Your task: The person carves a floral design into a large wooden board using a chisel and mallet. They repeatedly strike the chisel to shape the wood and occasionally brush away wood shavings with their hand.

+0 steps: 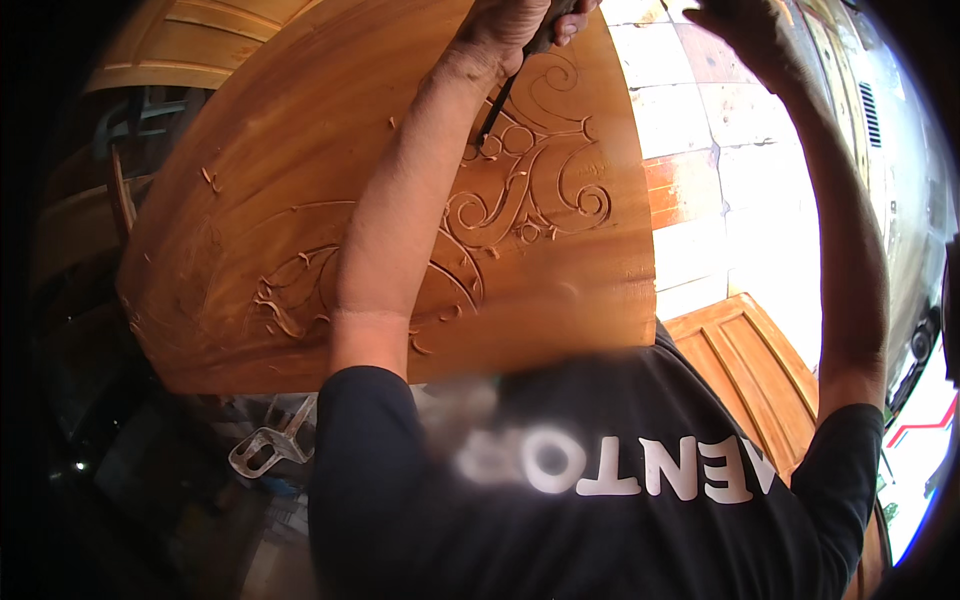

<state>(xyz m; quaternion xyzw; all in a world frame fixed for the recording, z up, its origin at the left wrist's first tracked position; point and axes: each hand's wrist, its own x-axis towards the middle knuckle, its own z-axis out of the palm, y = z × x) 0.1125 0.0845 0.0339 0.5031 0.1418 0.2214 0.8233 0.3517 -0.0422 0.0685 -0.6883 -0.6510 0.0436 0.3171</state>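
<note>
My left hand (505,35) is closed around the dark handle of a carving chisel (502,103), at the top middle of the head view. Its thin dark shaft slants down and its tip rests on a brown wooden panel (270,230), beside small carved rings. Carved scrolls (485,215) and curling lines run over the panel, with thin wood shavings (210,181) lying along them. Raised at the upper right, apart from the panel, is my right hand (745,25). It is dark and cut by the picture's upper edge, so what it may hold cannot be made out.
Right of the panel lies a brightly lit tiled floor (690,125). A panelled wooden door (745,350) sits low on the right, and another wooden door (190,45) stands at the upper left. A pale metal piece with a looped end (262,452) shows below the panel.
</note>
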